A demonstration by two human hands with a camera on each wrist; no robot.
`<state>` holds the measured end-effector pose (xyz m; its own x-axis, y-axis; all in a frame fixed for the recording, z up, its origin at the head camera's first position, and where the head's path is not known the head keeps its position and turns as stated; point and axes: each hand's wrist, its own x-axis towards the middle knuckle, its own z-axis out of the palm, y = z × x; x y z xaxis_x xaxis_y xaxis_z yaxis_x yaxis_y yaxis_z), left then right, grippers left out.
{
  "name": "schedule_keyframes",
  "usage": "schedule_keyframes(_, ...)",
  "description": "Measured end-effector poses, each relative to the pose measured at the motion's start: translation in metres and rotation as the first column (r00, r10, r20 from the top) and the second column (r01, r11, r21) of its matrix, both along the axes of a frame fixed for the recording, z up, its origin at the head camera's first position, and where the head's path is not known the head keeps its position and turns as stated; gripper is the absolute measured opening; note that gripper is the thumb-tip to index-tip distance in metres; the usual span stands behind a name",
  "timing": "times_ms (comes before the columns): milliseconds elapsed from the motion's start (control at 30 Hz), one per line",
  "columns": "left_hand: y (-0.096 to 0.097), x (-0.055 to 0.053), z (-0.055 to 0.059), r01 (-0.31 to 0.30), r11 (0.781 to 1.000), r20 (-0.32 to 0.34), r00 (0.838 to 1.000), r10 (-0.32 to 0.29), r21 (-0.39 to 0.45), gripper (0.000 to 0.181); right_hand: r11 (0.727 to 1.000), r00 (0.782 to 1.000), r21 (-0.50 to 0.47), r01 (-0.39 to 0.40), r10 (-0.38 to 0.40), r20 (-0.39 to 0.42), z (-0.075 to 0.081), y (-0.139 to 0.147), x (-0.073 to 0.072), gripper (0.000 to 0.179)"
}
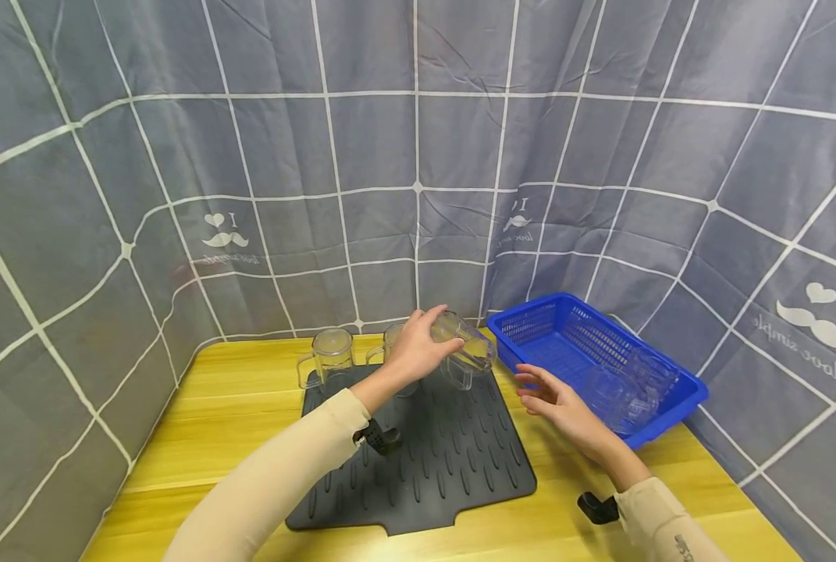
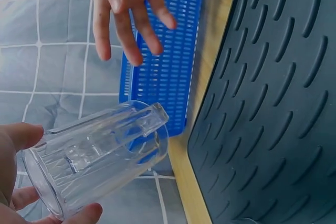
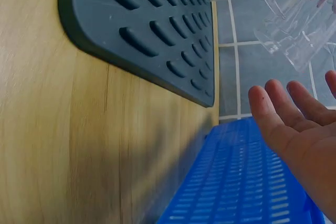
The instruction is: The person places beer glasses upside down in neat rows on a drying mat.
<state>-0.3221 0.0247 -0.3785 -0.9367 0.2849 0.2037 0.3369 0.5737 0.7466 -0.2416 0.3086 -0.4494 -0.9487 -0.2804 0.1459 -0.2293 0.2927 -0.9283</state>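
In the head view my left hand (image 1: 418, 347) grips a clear glass mug (image 1: 474, 351) near its base, tilted over the back right of a dark ridged drying mat (image 1: 453, 460). The left wrist view shows fingers and thumb round the base of this mug (image 2: 100, 153), its mouth turned toward the blue basket. My right hand (image 1: 565, 410) hangs beside the basket with fingers spread and loosely bent, holding nothing. In the right wrist view that hand (image 3: 299, 124) is apart from the mug (image 3: 304, 24). Two more mugs, one of them this mug (image 1: 332, 355), stand at the mat's back edge.
A blue plastic basket (image 1: 530, 320) stands at the back right of the wooden table (image 1: 235, 421), with clear glass mugs (image 1: 621, 394) lying in it. A grey checked curtain (image 1: 375, 156) encloses the table at the back and sides.
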Motion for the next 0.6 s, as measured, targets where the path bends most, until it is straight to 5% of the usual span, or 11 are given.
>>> schedule_keyframes(267, 0.012, -0.008, -0.007, -0.007, 0.992, -0.071, 0.998, -0.002, -0.124, 0.073, 0.999, 1.000, 0.038, -0.024, 0.024, 0.008, -0.007, 0.007, 0.008, 0.058)
schedule_keyframes(600, 0.024, -0.021, -0.010, -0.016, 0.983, -0.137, 0.991, -0.009, -0.181, 0.068, 0.998, 0.998, 0.015, -0.059, 0.058, 0.032, -0.013, 0.009, 0.012, 0.056)
